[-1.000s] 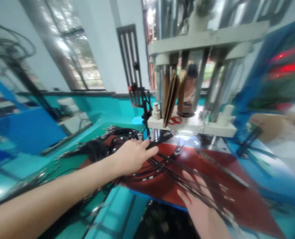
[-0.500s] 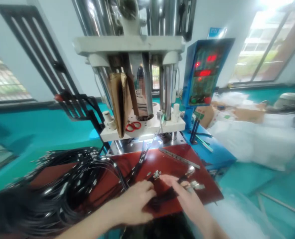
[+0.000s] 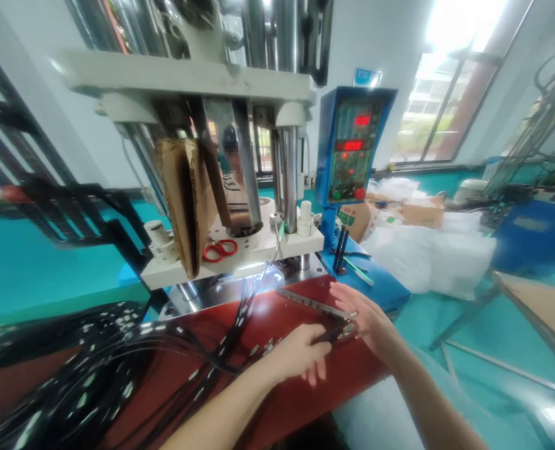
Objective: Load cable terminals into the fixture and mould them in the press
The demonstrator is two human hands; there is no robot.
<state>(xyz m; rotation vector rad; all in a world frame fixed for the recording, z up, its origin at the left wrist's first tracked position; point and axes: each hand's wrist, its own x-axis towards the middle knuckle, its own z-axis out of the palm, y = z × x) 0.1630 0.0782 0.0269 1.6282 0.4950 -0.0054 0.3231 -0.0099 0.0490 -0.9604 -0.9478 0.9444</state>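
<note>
My left hand (image 3: 300, 356) rests on the red work surface (image 3: 277, 312), its thumb and fingers pinched round a few black cables (image 3: 327, 336) with metal plug ends. My right hand (image 3: 364, 315) meets it from the right, fingers curled round the plug ends (image 3: 347, 328) of the same cables. A big tangle of black cables (image 3: 80, 369) with silver connectors spreads over the left of the surface. A thin metal bar (image 3: 312, 302) lies just beyond my hands.
A vertical press machine (image 3: 188, 81) stands over the surface, with folded cardboard (image 3: 184, 200) and red scissors (image 3: 219, 250) on its white plate (image 3: 165, 272). A blue control box (image 3: 352, 150) with red digits stands right. White plastic bags (image 3: 422, 250) lie beyond. Another person stands behind the press.
The view swung right from the cable pile toward the press and control box. Both hands came together at the right of the red surface and closed on the cable ends.
</note>
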